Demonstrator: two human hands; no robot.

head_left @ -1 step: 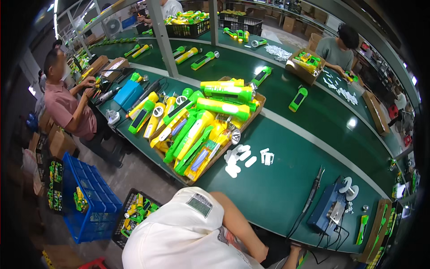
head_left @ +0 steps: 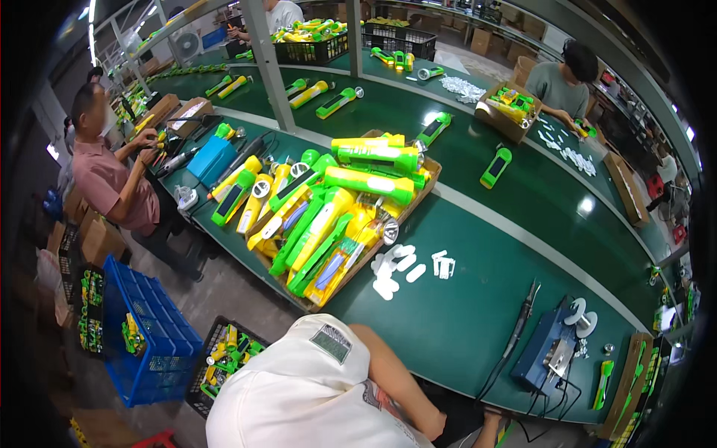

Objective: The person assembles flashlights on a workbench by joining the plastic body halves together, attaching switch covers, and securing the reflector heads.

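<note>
One bare arm (head_left: pixel 399 384) of mine, probably the left, comes out of a white sleeve and bends down at the table's near edge. Neither of my hands shows clearly; a strip of bare skin (head_left: pixel 489 427) lies at the edge, and I cannot tell which limb it is. Beyond the sleeve, a cardboard box (head_left: pixel 346 281) is heaped with yellow-and-green flashlights (head_left: pixel 371 179), some with their casings apart. Loose white oblong pieces (head_left: pixel 388 265) lie beside it on the green table (head_left: pixel 455 328). A soldering iron (head_left: pixel 515 328) rests near its blue station (head_left: pixel 539 347).
Several flashlights lie on the green conveyor belt (head_left: pixel 545 213) beyond the table. A metal post (head_left: pixel 270 67) rises at the far side. One co-worker (head_left: pixel 116 164) stands at left, another (head_left: pixel 562 82) sits across. Blue (head_left: pixel 153 336) and black crates (head_left: pixel 198 388) stand on the floor at left.
The whole view has shifted very slightly. No object or arm has visibly moved by itself.
</note>
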